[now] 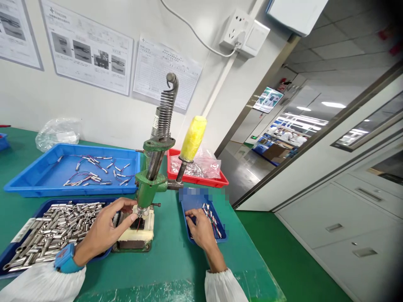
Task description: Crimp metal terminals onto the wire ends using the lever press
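Observation:
My left hand (108, 224) reaches to the green hand press (147, 188), its thumb and fingers closed in around the spot under the ram. What they grip there is hidden. A thin red wire (139, 224) hangs down in front of the pale block (138, 235) on the press base. Over the small blue tray (192, 197) at the right, my right hand (201, 228) has its fingers bent and apart, with nothing visible in them. Beside those fingers lie several small wired parts (214, 220). The yellow-wrapped press handle (193, 138) points upward.
Left of the press, a dark blue tray holds many metal tubes (59, 222). Behind it a larger blue tray (37, 188) contains wired parts. A red tray (217, 183) with plastic bags stands behind the press. The table's right edge (258, 251) slopes down beside the green floor.

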`<state>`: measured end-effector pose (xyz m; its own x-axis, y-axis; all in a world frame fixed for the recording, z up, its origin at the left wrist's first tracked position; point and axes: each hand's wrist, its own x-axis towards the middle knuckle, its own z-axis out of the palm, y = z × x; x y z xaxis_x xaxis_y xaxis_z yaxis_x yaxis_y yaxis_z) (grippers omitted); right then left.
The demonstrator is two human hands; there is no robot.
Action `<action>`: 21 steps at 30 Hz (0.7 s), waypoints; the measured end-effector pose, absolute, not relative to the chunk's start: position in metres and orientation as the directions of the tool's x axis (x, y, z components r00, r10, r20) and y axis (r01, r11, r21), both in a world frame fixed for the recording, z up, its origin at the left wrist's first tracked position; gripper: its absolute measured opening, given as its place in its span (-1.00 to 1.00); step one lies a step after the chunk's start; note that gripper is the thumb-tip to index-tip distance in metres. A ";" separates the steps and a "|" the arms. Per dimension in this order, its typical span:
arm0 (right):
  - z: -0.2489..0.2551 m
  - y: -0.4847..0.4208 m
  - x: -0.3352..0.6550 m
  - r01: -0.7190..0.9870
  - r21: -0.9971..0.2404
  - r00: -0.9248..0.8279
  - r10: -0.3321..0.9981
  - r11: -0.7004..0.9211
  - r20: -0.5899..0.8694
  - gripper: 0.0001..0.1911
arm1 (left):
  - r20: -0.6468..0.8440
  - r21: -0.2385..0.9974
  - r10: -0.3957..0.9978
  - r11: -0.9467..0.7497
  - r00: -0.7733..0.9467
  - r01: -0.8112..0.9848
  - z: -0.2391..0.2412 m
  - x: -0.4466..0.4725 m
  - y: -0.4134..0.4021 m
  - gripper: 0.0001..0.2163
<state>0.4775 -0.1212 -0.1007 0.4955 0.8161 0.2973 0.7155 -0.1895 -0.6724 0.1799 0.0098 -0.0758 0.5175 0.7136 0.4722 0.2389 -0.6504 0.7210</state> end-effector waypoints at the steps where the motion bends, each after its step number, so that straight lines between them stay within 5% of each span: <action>1: -0.099 -0.122 0.477 0.698 -0.693 0.510 0.805 -0.181 0.303 -0.84 | 0.475 0.722 0.715 -0.650 0.513 0.238 -0.076 0.180 0.010 -0.76; 8: -0.083 -0.124 0.432 0.502 -0.865 0.667 0.637 -0.001 0.386 -0.64 | 0.493 0.749 0.706 -0.642 0.508 0.166 -0.075 0.182 0.007 -0.77; 15: -0.118 -0.101 0.382 0.351 -0.934 0.564 0.783 0.062 0.263 -0.69 | 0.344 0.906 0.760 -0.422 0.552 0.017 -0.064 0.198 0.002 -0.79; 21: -0.134 -0.101 0.388 0.268 -0.963 0.552 0.813 0.038 0.186 -0.60 | 0.227 0.953 0.595 -0.297 0.771 -0.051 -0.045 0.186 0.016 -0.73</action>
<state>0.3883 -0.1011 -0.1338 0.5519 0.8128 0.1862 0.2681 0.0384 -0.9626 0.1861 0.0160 -0.0447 0.7712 0.5947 0.2270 -0.0513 -0.2973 0.9534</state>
